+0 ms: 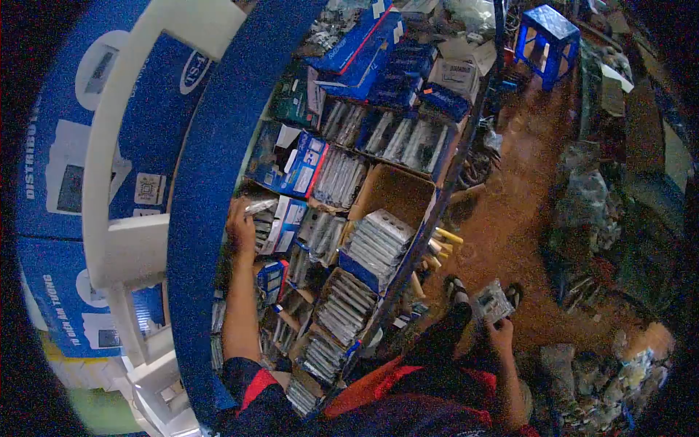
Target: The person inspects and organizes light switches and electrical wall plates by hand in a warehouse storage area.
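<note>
Left grip (240, 227) — forearm (242, 306) straight ahead

On your right, dimly lit brown floor (520, 197) runs toward a blue stool (551, 26); left stand printed blue panels (54, 255).

One head-worn view looks down over boxes (306, 166).

A blue panel (207, 146) is standing close on the left hand's (240, 226) left and boxes (309, 171) are crowding its right, while floor (524, 211) is stretching free ahead of the right hand (501, 333), with yellow handles (450, 237) jutting ahead-left, clutter (591, 211) lining the right and a stool (557, 33) standing farther ahead.
</note>
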`<state>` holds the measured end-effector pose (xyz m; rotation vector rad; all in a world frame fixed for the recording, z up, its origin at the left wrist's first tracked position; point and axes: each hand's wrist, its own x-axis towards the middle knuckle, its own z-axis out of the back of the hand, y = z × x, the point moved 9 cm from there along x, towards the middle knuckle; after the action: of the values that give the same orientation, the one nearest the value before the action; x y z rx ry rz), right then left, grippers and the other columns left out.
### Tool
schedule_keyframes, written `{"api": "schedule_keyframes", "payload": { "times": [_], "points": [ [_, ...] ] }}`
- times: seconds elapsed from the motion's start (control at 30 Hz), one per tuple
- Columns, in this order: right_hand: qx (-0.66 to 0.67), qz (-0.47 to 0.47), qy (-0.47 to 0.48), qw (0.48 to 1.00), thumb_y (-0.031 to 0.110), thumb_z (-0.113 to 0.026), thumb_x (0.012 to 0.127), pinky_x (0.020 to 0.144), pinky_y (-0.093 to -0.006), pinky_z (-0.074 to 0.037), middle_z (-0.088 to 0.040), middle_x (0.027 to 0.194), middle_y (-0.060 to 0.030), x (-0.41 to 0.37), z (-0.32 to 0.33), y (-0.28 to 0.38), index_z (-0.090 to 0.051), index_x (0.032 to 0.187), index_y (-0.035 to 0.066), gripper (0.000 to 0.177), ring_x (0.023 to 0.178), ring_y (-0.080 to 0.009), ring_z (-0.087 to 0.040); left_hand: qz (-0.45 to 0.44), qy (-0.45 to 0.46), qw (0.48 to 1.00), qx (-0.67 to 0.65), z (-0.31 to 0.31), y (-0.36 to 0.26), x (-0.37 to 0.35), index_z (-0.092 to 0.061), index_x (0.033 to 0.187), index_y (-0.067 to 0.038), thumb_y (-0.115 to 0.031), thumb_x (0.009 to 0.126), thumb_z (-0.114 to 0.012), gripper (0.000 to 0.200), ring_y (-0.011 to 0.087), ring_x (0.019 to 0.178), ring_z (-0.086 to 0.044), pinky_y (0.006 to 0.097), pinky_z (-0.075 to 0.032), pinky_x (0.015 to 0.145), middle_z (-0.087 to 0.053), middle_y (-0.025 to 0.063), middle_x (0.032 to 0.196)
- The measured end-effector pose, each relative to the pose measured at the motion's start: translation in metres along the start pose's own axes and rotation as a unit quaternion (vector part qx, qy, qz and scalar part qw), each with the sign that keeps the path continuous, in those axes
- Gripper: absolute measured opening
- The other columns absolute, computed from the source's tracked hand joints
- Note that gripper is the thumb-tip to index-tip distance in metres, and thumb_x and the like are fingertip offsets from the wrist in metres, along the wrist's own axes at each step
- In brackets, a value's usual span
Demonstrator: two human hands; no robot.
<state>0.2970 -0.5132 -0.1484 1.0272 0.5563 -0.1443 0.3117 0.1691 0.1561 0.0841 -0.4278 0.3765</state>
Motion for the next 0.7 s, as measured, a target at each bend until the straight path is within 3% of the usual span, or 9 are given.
{"api": "schedule_keyframes", "payload": {
  "times": [0.07, 0.2, 0.3, 0.33, 0.43, 0.5, 0.57, 0.6, 0.7],
  "points": [
    [-0.019, 0.01, 0.006, 1.0, 0.028, -0.069, 0.076, 0.073, -0.0415, -0.044, -0.06, 0.083, -0.0182, 0.002, -0.004, 0.003, -0.06, 0.09, -0.005, 0.036, 0.081, -0.0339, -0.056, -0.037, 0.005, 0.999, 0.022, -0.002, -0.004, 0.003, -0.06, 0.104, -0.007, 0.001, 0.075, -0.05, 0.032, 0.0319, 0.107, -0.051, 0.0401, -0.038, 0.095, -0.059, 0.0136, 0.109],
    [-0.02, 0.032, 0.019, 0.999, 0.028, -0.067, 0.078, 0.073, -0.04, -0.044, -0.062, 0.088, -0.0179, 0.005, -0.01, 0.033, -0.059, 0.093, -0.004, 0.037, 0.082, -0.0315, -0.058, 0.049, 0.004, 0.997, 0.057, -0.013, 0.007, 0.018, -0.059, 0.102, -0.004, -0.002, 0.074, -0.05, 0.029, 0.0341, 0.106, -0.049, 0.0412, -0.038, 0.095, -0.057, 0.0166, 0.106],
    [0.037, 0.045, 0.027, 0.998, 0.026, -0.067, 0.078, 0.072, -0.039, -0.044, -0.063, 0.087, -0.0175, 0.007, -0.018, 0.027, -0.06, 0.092, -0.005, 0.034, 0.081, -0.0289, -0.059, -0.174, 0.105, 0.973, 0.11, -0.005, -0.105, 0.019, -0.059, 0.102, -0.002, 0.001, 0.074, -0.046, 0.031, 0.036, 0.107, -0.049, 0.0416, -0.037, 0.097, -0.057, 0.0182, 0.105],
    [0.008, 0.03, 0.043, 0.999, 0.026, -0.067, 0.078, 0.071, -0.0389, -0.044, -0.063, 0.087, -0.0178, 0.0, -0.019, 0.02, -0.061, 0.091, -0.005, 0.034, 0.08, -0.0285, -0.059, -0.15, 0.098, 0.981, 0.073, -0.015, -0.071, 0.014, -0.058, 0.102, -0.001, 0.006, 0.072, -0.043, 0.034, 0.0374, 0.11, -0.047, 0.0421, -0.036, 0.099, -0.056, 0.0195, 0.109],
    [-0.021, 0.004, 0.06, 0.998, 0.024, -0.067, 0.079, 0.069, -0.0382, -0.044, -0.063, 0.085, -0.0183, 0.005, -0.019, 0.017, -0.061, 0.088, -0.005, 0.032, 0.077, -0.0273, -0.059, 0.079, 0.08, 0.993, 0.044, -0.042, 0.036, 0.008, -0.058, 0.103, 0.0, 0.007, 0.071, -0.042, 0.036, 0.0384, 0.116, -0.043, 0.0432, -0.033, 0.101, -0.052, 0.0212, 0.118],
    [0.018, -0.009, 0.063, 0.998, 0.024, -0.066, 0.079, 0.067, -0.0372, -0.044, -0.063, 0.083, -0.0179, 0.002, -0.013, 0.021, -0.061, 0.084, -0.006, 0.03, 0.074, -0.0264, -0.059, -0.01, 0.077, 0.996, 0.035, -0.038, -0.025, 0.007, -0.049, 0.116, -0.001, 0.009, 0.072, -0.043, 0.046, 0.0355, 0.125, -0.034, 0.0421, -0.027, 0.105, -0.043, 0.0215, 0.129],
    [-0.076, 0.004, 0.001, 0.997, 0.023, -0.066, 0.079, 0.066, -0.0365, -0.044, -0.061, 0.074, -0.016, 0.005, -0.014, -0.017, -0.061, 0.082, -0.006, 0.03, 0.07, -0.0259, -0.058, -0.042, 0.053, 0.998, -0.014, -0.021, -0.1, 0.004, -0.043, 0.125, -0.004, 0.008, 0.075, -0.044, 0.051, 0.0337, 0.129, -0.029, 0.0394, -0.023, 0.107, -0.042, 0.02, 0.131],
    [-0.128, 0.015, -0.023, 0.991, 0.023, -0.066, 0.079, 0.065, -0.0361, -0.043, -0.06, 0.07, -0.015, 0.003, -0.013, -0.03, -0.061, 0.081, -0.006, 0.03, 0.068, -0.0257, -0.058, 0.011, 0.096, 0.989, -0.116, -0.022, -0.094, 0.004, -0.026, 0.135, -0.004, 0.006, 0.071, -0.047, 0.068, 0.0343, 0.134, -0.017, 0.0391, -0.015, 0.109, -0.03, 0.0172, 0.139],
    [-0.116, 0.047, -0.061, 0.99, 0.024, -0.067, 0.079, 0.064, -0.0353, -0.043, -0.054, 0.06, -0.0107, 0.002, -0.006, -0.012, -0.06, 0.08, -0.006, 0.03, 0.063, -0.0255, -0.056, 0.06, 0.03, 0.95, -0.305, -0.038, -0.03, 0.0, -0.019, 0.139, -0.004, 0.004, 0.068, -0.051, 0.077, 0.0353, 0.135, -0.014, 0.0394, -0.013, 0.109, -0.026, 0.0158, 0.141]
  ]
}}
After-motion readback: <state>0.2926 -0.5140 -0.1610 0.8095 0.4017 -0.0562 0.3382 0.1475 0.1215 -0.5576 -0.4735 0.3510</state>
